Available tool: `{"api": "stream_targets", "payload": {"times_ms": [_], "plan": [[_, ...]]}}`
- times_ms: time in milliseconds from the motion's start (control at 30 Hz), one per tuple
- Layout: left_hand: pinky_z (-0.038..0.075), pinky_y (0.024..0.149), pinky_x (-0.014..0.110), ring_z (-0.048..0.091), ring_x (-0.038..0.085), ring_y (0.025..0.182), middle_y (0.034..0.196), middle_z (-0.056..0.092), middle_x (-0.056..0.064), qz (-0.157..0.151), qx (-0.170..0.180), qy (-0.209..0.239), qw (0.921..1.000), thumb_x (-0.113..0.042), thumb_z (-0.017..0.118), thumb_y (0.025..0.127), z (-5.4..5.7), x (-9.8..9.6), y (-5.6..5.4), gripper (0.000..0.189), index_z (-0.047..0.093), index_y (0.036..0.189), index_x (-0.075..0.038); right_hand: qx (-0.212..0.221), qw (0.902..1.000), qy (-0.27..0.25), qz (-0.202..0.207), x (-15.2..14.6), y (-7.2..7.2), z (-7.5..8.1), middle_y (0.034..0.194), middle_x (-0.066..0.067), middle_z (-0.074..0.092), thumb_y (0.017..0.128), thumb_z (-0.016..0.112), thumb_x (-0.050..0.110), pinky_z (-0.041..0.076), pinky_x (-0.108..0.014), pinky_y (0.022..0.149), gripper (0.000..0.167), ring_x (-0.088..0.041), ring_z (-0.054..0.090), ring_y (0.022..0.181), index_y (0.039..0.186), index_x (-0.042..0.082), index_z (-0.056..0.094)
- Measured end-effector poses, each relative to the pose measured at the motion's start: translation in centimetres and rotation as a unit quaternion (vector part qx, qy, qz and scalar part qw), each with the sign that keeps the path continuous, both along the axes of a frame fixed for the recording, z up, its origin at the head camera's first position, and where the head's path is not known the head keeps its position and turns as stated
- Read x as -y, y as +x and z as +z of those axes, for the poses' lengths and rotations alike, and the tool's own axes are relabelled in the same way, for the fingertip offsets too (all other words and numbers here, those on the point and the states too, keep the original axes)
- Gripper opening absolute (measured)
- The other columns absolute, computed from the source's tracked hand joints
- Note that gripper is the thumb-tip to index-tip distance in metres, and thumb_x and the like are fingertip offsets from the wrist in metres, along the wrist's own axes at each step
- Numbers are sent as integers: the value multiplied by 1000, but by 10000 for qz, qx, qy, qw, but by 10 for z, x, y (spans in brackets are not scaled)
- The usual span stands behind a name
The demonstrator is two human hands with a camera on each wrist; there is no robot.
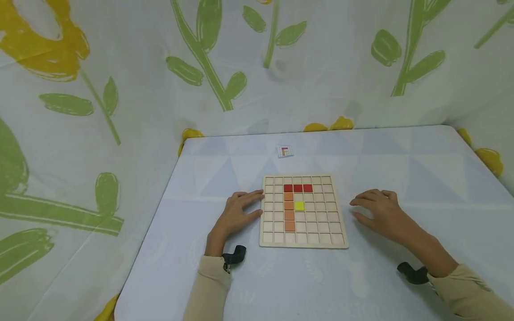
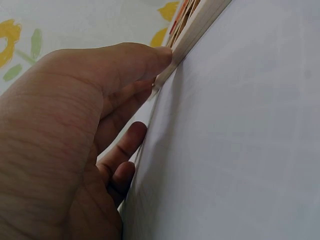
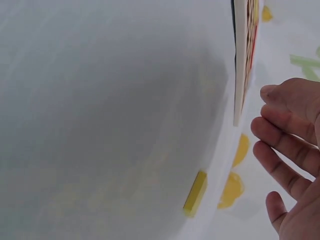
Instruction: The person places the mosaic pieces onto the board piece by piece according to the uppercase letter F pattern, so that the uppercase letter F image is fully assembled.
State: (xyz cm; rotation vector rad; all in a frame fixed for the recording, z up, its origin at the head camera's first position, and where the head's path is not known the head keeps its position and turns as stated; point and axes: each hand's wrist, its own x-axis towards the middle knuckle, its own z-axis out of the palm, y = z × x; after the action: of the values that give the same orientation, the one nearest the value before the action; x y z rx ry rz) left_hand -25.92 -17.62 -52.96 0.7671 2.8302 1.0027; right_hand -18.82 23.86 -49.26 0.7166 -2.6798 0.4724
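Observation:
A pale wooden grid board (image 1: 323, 227) lies on the table. In its cells sit a row of three red tiles (image 1: 298, 188), a column of several orange tiles (image 1: 289, 206) under the leftmost red one, and one yellow tile (image 1: 299, 206) right of that column. My left hand (image 1: 237, 213) touches the board's left edge with thumb and fingertips, its fingers loosely bent. To the right of the board my right hand (image 1: 381, 214) hovers apart from it, fingers relaxed, holding nothing. Another yellow tile (image 3: 195, 194) lies on the table in the right wrist view; the head view does not show it.
A small card (image 1: 285, 151) with a printed grid pattern lies behind the board near the table's far edge. Cloth walls (image 1: 321, 89) with flower prints stand behind and beside the table (image 1: 192, 285). A black device sits at each wrist.

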Motion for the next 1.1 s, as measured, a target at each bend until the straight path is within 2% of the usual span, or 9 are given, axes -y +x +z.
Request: {"api": "stream_targets", "payload": {"times_ms": [200,500,900,1100], "plan": [[28,106,51,41,25,131,149,48,-18,36,150,9,9999,-36,68,95,1,1,0,48,60,142,-27,-72,9999,-66,-93,-11,4,0,103,-10,68,71,86,5,31,-62,85,31,-32,58,102,99,7,75],[29,105,50,41,24,131,149,48,-17,41,78,50,9999,-34,69,94,1,1,1,48,60,141,-26,321,9984,30,-474,-27,9,-2,108,-17,67,72,85,5,28,-64,86,32,-36,55,105,102,5,73],[30,104,49,42,22,130,149,47,-20,27,79,-53,10000,-37,68,95,0,1,0,48,60,141,-28,310,9978,259,-526,-53,12,-9,104,-15,67,70,87,8,28,-65,83,32,-37,55,102,99,6,74],[29,105,48,42,21,130,149,47,-21,8,116,-16,9999,-38,68,95,0,1,-1,48,60,141,-28,216,9983,185,-512,-58,12,-12,100,-15,68,67,87,4,29,-65,81,32,-37,56,99,96,7,74]]}}
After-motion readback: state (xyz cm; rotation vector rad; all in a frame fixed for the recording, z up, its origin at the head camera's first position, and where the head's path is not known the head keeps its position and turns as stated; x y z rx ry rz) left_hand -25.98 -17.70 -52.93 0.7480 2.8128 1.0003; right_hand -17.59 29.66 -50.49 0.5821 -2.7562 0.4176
